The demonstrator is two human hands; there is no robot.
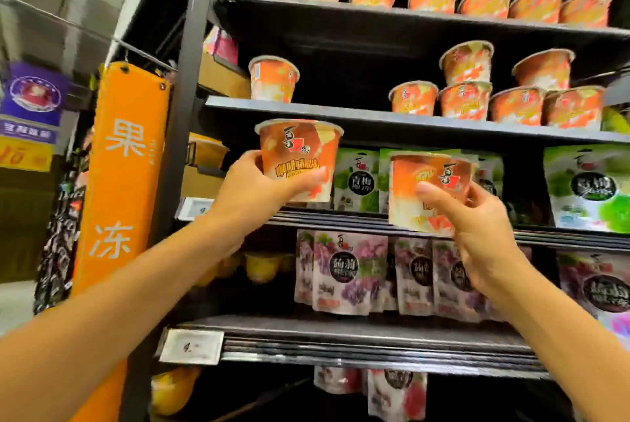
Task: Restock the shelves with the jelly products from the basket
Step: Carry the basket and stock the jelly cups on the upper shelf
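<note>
Mostly the cup print is smeared by blur. Right of centre, the right hand [477, 227] covers the lower corner of the right jelly cup [426, 179], with its thumb in front and its fingers curled round behind. Left of centre, the left hand [249, 190] grips the left jelly cup [298, 152] near its base, fingers hidden behind it. Both cups are rim up with the long axis near vertical, the right one leaning slightly. They sit in front of the shelf [375, 115] edge and the green pouches [354, 179].
</note>
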